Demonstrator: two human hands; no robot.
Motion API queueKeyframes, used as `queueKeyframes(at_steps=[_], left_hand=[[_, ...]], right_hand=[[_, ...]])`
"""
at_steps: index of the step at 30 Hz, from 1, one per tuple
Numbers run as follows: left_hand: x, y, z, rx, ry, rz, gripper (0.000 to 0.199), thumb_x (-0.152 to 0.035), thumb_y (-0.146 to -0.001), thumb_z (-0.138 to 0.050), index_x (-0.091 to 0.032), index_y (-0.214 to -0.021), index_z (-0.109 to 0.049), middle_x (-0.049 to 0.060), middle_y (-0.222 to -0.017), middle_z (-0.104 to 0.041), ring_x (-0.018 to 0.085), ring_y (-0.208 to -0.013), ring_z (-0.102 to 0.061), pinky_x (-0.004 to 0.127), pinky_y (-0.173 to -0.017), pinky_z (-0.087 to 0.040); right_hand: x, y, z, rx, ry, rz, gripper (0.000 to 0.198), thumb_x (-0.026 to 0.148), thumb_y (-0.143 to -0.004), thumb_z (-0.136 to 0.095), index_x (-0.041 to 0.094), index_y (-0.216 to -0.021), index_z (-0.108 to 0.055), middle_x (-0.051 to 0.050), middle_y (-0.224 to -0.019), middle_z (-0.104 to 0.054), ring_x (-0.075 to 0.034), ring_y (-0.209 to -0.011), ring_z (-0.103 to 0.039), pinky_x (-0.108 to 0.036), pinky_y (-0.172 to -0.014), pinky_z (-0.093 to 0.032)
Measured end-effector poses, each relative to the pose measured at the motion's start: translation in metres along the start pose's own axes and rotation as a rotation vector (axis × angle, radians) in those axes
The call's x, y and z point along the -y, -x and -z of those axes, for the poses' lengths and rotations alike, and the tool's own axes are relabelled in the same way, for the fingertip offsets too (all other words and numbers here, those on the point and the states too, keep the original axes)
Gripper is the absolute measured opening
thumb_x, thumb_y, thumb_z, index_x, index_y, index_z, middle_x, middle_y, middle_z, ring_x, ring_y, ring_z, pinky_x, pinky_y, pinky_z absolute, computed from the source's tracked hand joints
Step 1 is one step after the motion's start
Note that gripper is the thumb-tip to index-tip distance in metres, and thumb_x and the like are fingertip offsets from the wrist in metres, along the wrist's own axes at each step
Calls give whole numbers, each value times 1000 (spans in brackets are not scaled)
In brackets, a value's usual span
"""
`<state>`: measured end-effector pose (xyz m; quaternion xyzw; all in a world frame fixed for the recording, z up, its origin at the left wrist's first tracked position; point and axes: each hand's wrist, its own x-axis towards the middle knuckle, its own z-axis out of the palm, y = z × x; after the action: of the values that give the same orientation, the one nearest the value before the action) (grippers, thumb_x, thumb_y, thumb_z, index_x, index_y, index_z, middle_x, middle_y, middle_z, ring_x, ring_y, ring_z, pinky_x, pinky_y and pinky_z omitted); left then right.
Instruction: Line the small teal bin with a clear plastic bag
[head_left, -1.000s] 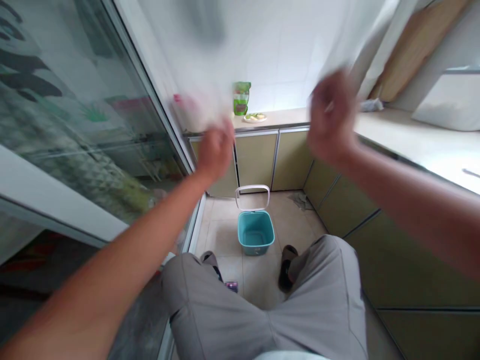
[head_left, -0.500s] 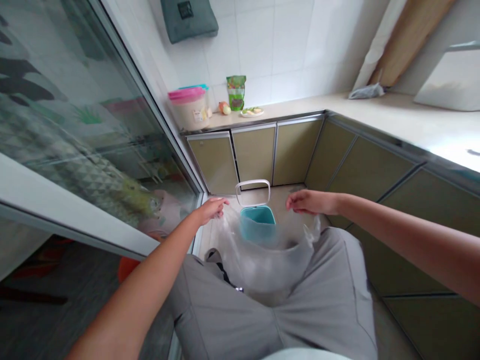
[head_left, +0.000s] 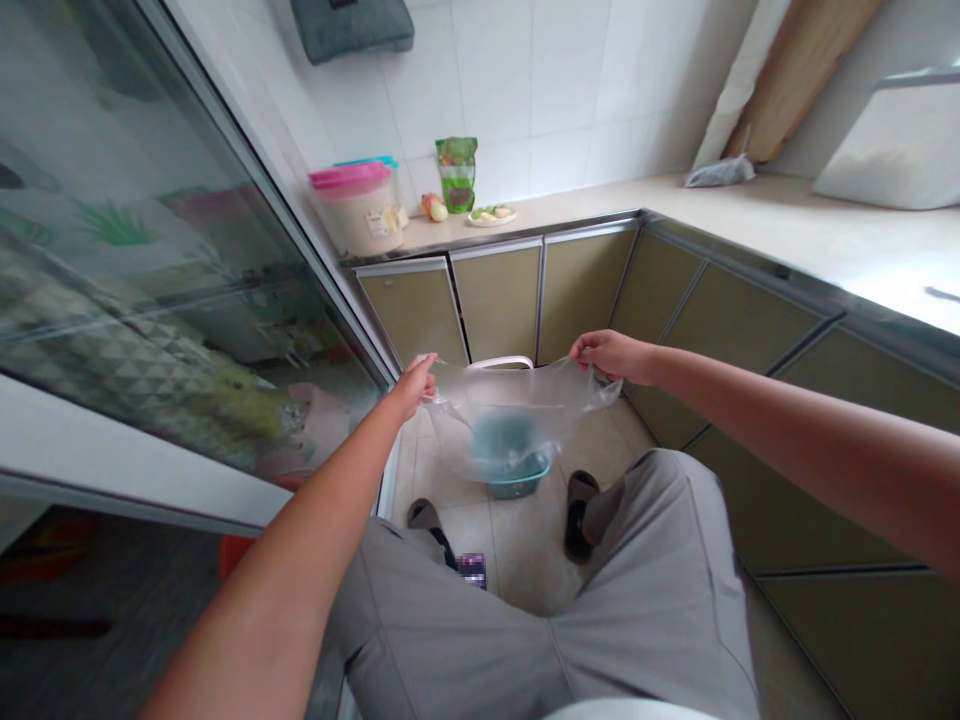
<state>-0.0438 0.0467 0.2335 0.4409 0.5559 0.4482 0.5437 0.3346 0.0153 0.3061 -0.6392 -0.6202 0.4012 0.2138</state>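
A clear plastic bag (head_left: 450, 425) is stretched out between my two hands. My left hand (head_left: 415, 385) pinches one top corner of it, and my right hand (head_left: 600, 354) pinches the other. Behind and below the bag, a small teal bin (head_left: 519, 486) stands on the tiled floor. The bag covers most of the bin from view, so its inside is hidden. The bin's white rim-like lid frame (head_left: 504, 362) pokes up just above the bag's top edge.
Low cabinets (head_left: 496, 290) run along the back and right under a pale counter (head_left: 577, 202). On it stand a pink-lidded container (head_left: 360, 215), a green pouch (head_left: 457, 178) and a plate of food (head_left: 491, 216). A glass sliding door (head_left: 187, 240) is at left. My slippered feet flank the bin.
Both hands have risen and moved forward with the bag. It hung slack near my lap before; now it is spread in front of the bin.
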Motion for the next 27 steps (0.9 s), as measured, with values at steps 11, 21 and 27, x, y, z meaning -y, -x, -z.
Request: queueKeyframes(at_steps=[11,21,27], left_hand=[[37,-1,0,94,4,32,68,-63,-88,-67,-23,-140,-51,-15,-55,-23,7,-41,-22,17,-46,-21],[31,-6,0,201,-154,73,72,-52,-93,-65,-21,-155,-45,-13,-55,-24,8,-43,-25,19,-48,-27],[50,5,0,307,-132,72,79,-48,-94,-65,-20,-162,-34,-12,-59,-30,9,-48,-28,20,-52,-28]], right_hand=[[-30,-11,1,-80,70,-53,17,21,-87,-62,16,-102,-69,1,-72,-59,-6,-47,-37,-19,-42,-23],[-37,-20,-13,61,155,-149,27,19,-90,-57,16,-114,-68,-3,-81,-65,-6,-46,-35,-21,-41,-23],[-29,-10,-23,20,664,6,30,16,-87,-65,22,-113,-79,-13,-115,-69,-24,-94,-66,-31,-77,-53]])
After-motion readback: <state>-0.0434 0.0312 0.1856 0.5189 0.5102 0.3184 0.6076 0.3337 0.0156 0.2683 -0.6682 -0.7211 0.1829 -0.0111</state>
